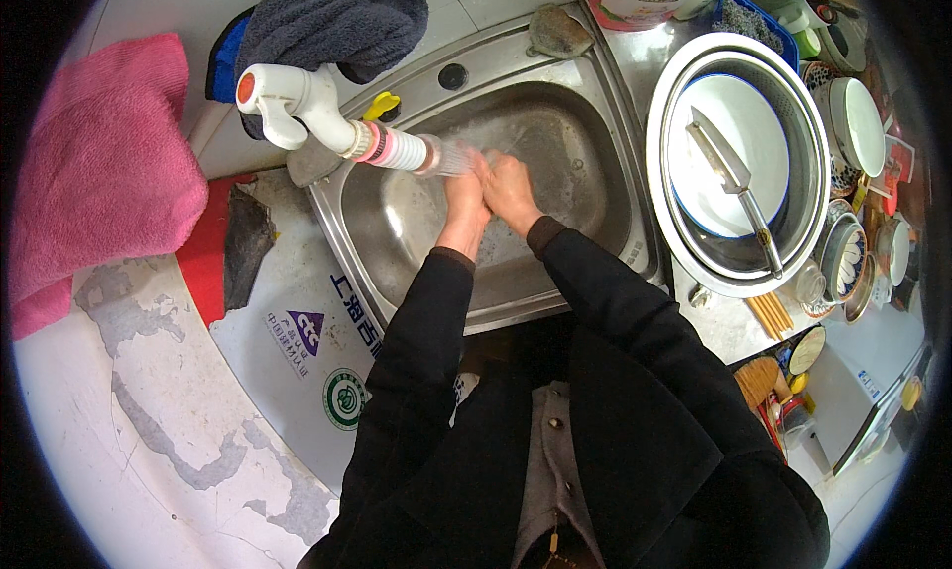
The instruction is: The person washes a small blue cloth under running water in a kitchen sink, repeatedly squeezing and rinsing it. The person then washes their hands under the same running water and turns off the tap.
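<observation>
My left hand [466, 197] and my right hand [510, 187] are pressed together over the stainless steel sink basin [550, 249]. Water spraying from the faucet's flexible nozzle [405, 150] runs over them. The fingers are blurred by spray and partly hidden, so whether anything small lies between them is unclear. The white plastic faucet [312, 108] reaches in from the upper left, its lever pointing down. Wet patches and a few drops show on the basin floor.
Right of the sink, nested basins [658, 167] hold a white enamel bowl [699, 190] with a metal-handled knife [721, 156] across it. Chopsticks [770, 316] and stacked bowls [863, 127] crowd beyond. A pink towel [111, 182] and grey towel [335, 22] hang left. A rag [559, 32] lies on the rim.
</observation>
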A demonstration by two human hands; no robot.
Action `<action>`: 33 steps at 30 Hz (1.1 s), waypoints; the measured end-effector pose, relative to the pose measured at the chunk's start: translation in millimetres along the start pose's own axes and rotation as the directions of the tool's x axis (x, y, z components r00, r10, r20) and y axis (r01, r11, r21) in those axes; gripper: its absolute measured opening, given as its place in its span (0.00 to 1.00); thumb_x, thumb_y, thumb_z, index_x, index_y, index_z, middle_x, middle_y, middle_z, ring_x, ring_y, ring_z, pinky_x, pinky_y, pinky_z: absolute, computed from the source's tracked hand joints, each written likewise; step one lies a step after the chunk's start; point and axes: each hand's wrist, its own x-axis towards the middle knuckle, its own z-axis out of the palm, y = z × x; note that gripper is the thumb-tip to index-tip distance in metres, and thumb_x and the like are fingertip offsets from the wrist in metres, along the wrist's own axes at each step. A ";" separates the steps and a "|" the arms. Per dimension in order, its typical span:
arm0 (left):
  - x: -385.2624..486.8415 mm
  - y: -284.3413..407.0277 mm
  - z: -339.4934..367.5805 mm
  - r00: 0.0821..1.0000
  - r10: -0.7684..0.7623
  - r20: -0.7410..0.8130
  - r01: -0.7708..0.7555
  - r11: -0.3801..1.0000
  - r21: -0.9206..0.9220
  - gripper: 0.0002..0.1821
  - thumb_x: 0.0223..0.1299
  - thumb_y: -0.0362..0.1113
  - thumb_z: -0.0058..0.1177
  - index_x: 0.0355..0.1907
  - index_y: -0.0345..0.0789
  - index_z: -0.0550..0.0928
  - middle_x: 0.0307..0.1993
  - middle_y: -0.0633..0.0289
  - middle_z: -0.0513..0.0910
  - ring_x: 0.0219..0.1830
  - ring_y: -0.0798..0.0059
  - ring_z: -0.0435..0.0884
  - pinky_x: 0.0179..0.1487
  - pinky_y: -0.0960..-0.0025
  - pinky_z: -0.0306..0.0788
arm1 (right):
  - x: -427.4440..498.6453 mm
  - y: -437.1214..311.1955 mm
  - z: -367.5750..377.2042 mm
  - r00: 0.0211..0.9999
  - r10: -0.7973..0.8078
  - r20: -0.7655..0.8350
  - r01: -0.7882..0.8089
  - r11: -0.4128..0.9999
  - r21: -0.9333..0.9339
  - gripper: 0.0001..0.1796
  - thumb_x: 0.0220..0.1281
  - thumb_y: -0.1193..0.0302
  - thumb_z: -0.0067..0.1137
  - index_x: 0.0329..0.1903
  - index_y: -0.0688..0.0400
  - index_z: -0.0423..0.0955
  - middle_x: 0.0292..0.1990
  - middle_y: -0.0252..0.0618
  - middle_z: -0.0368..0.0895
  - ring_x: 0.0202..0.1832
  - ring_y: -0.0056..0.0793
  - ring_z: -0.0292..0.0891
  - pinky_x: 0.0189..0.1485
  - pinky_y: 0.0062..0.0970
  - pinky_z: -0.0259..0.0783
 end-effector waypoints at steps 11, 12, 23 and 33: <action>0.9 5.3 -9.0 0.988 0.137 0.070 -0.152 0.941 0.302 0.10 0.61 0.41 0.46 0.38 0.36 0.71 0.34 0.65 0.73 0.36 0.77 0.71 0.40 0.68 0.67 | 0.5 1.1 4.2 0.996 0.091 0.015 -0.093 0.978 0.188 0.19 0.58 0.60 0.46 0.33 0.67 0.72 0.29 0.63 0.73 0.35 0.59 0.71 0.37 0.45 0.66; 0.1 7.1 -9.5 0.994 0.101 0.046 -0.109 0.966 0.236 0.11 0.61 0.42 0.45 0.38 0.36 0.71 0.35 0.65 0.73 0.37 0.76 0.71 0.40 0.68 0.67 | 0.3 0.6 3.7 0.992 0.117 0.053 -0.125 0.976 0.180 0.17 0.56 0.62 0.47 0.34 0.65 0.72 0.32 0.63 0.73 0.36 0.59 0.71 0.39 0.45 0.66; -2.0 21.3 -31.4 0.863 -0.329 0.384 0.414 0.896 -0.163 0.16 0.62 0.47 0.41 0.44 0.39 0.72 0.42 0.64 0.75 0.44 0.70 0.73 0.48 0.65 0.69 | -48.8 -57.3 2.6 0.984 -0.160 0.080 0.152 0.983 0.101 0.09 0.53 0.65 0.53 0.27 0.59 0.73 0.26 0.48 0.77 0.30 0.48 0.74 0.32 0.38 0.69; 10.6 5.7 -37.1 0.984 -0.172 0.039 0.170 0.985 0.041 0.15 0.62 0.45 0.34 0.32 0.38 0.74 0.33 0.61 0.77 0.36 0.68 0.76 0.42 0.63 0.71 | -12.3 -36.5 -1.7 0.998 0.005 -0.060 -0.005 1.000 -0.002 0.19 0.57 0.60 0.46 0.23 0.61 0.77 0.22 0.56 0.74 0.27 0.54 0.73 0.31 0.44 0.69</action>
